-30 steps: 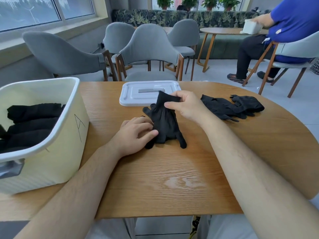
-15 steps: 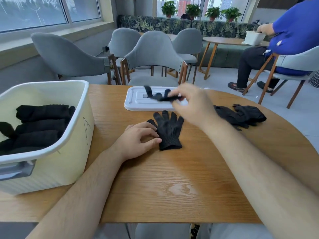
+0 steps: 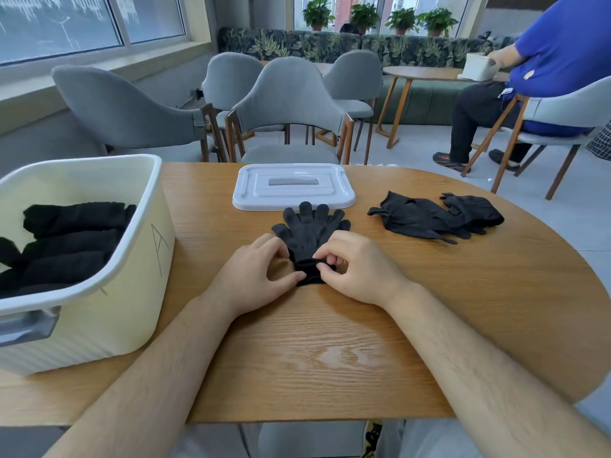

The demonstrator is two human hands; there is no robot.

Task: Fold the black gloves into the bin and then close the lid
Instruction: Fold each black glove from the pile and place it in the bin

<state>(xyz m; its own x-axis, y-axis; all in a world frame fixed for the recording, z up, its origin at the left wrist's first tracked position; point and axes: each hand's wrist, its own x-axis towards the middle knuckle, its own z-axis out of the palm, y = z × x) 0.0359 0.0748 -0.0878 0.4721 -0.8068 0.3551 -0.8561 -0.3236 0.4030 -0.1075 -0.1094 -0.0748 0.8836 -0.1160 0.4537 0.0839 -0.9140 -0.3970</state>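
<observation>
A pair of black gloves (image 3: 310, 229) lies stacked flat in the middle of the wooden table (image 3: 330, 342), fingers pointing away from me. My left hand (image 3: 254, 276) pinches the cuff end from the left. From the right, my right hand (image 3: 353, 269) pinches the same cuff. The cream bin (image 3: 139, 272) marked "A" stands at the left with several folded black gloves (image 3: 66, 239) inside. Its white lid (image 3: 294, 186) lies flat just beyond the stacked gloves. A loose heap of black gloves (image 3: 436, 216) rests to the right.
Grey chairs (image 3: 291, 104) stand beyond the table's far edge. A person in a blue shirt (image 3: 558, 51) sits at another table at the back right. The table's rounded edge curves away on the right.
My right hand laid the second glove on top of the first and came down to the cuff. Both hands now pinch the cuff end of the stacked pair.
</observation>
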